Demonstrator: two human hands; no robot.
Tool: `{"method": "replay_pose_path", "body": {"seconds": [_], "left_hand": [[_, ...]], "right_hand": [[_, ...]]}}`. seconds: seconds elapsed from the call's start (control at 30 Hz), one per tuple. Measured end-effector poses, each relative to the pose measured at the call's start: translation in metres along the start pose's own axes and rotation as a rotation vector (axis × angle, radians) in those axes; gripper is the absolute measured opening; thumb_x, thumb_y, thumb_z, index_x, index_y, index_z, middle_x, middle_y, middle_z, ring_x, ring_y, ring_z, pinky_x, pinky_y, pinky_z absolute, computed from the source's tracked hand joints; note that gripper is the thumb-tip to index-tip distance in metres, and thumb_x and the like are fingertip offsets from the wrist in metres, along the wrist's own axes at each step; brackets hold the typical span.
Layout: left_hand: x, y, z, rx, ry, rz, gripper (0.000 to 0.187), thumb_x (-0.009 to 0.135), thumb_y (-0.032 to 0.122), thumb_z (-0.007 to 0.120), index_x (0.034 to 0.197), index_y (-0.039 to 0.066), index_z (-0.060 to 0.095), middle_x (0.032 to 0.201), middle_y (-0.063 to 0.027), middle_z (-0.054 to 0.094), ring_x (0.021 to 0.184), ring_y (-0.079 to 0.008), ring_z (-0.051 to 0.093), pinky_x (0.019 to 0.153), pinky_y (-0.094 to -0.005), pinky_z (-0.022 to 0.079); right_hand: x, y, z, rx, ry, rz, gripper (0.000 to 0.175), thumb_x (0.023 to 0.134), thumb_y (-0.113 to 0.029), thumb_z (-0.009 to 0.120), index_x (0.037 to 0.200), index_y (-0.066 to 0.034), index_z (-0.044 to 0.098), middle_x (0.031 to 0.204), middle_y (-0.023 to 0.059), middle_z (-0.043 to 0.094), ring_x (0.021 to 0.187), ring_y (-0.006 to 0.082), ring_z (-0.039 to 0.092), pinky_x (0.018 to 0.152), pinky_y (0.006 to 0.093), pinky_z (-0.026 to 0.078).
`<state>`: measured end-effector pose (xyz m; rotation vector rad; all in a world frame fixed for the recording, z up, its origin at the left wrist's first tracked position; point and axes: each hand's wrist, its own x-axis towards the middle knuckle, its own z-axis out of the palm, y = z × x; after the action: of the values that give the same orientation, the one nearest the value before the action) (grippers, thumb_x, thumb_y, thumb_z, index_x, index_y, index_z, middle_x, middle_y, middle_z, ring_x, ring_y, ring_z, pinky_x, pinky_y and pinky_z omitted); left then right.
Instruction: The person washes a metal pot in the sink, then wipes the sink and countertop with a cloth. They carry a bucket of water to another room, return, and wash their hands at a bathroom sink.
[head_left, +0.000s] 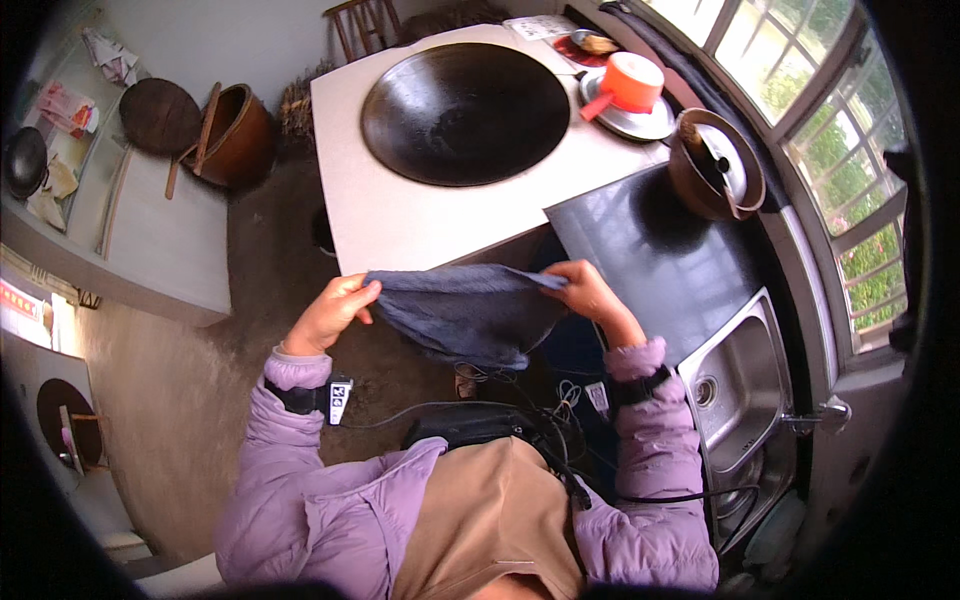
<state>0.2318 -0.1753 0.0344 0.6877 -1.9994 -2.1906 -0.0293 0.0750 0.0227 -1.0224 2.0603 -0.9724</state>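
A dark blue-grey cloth (472, 311) is stretched between my two hands in front of my body, its lower part sagging. My left hand (334, 309) pinches one upper corner between thumb and fingers. At the opposite corner, my right hand (589, 295) grips the fabric. Just beyond the cloth stands a pale tiled stove counter (420, 225) with a large black wok (465, 112) set into it. The cloth hangs short of the counter's front edge and partly hides the floor below.
To the right are a black countertop (660, 262), a steel sink (739, 375) and a brown basin (712, 165) holding a lid and brush. An orange-red saucepan (630, 79) rests on a metal lid. A wooden bucket (240, 142) stands at left. Cables (442, 405) hang near my waist.
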Motion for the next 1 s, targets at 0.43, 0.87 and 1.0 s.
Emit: {"method": "replay_pose_path", "body": {"seconds": [0.43, 0.87, 1.0], "left_hand": [[-0.040, 0.046, -0.123, 0.660, 0.912, 0.559, 0.022, 0.086, 0.017, 0.051, 0.094, -0.004, 0.056, 0.092, -0.0070, 0.057, 0.082, -0.0156, 0.052, 0.073, -0.0243, 0.040], [0.004, -0.134, -0.037, 1.050, -0.126, -0.230, 0.048, 0.074, 0.019, 0.061, 0.120, 0.021, 0.048, 0.113, -0.0180, 0.047, 0.105, -0.0349, 0.046, 0.088, -0.0401, 0.040], [0.051, -0.150, -0.026, 1.126, 0.189, 0.258, 0.046, 0.072, 0.014, 0.062, 0.116, 0.013, 0.050, 0.123, -0.0212, 0.040, 0.109, -0.0392, 0.041, 0.091, -0.0409, 0.038]], "right_hand": [[0.214, -0.138, 0.079, 0.438, 0.248, -0.570, 0.029, 0.067, 0.010, 0.053, 0.090, -0.0027, 0.065, 0.082, 0.0124, 0.064, 0.073, 0.0152, 0.060, 0.065, 0.0250, 0.047], [0.114, 0.094, 0.050, -0.287, -0.077, -0.156, 0.046, 0.060, -0.006, 0.062, 0.105, -0.0103, 0.060, 0.110, 0.0162, 0.053, 0.103, 0.0311, 0.050, 0.089, 0.0349, 0.040], [0.009, 0.121, -0.008, 0.150, 0.083, 0.254, 0.036, 0.073, 0.000, 0.057, 0.108, -0.0040, 0.057, 0.099, 0.0126, 0.060, 0.090, 0.0197, 0.057, 0.079, 0.0297, 0.047]]}}
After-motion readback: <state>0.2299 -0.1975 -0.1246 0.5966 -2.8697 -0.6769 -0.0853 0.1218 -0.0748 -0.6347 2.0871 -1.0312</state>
